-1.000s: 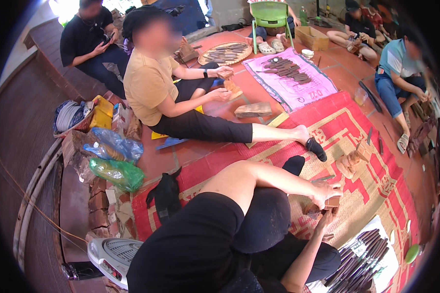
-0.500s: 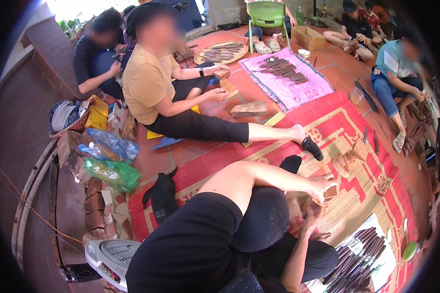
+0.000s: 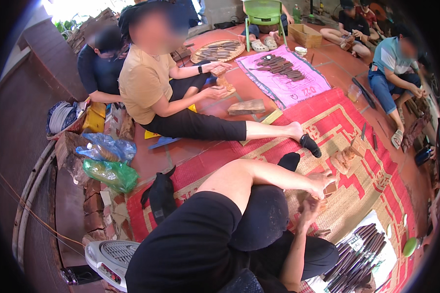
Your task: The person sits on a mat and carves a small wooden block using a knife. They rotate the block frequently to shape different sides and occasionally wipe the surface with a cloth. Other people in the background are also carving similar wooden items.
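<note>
Block of squared brown wood (image 3: 331, 189) sits in left hand (image 3: 320, 184) over red-and-tan woven mat (image 3: 351, 205), while right hand (image 3: 309, 212) curls nearer, contents unclear.

Woodcarving workshop, hand tools (image 3: 359, 259) spread out

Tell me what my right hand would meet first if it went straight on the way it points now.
Most likely your left hand, just ahead of your right hand and gripping a wooden block; depth is unclear, so they may already be touching.
</note>
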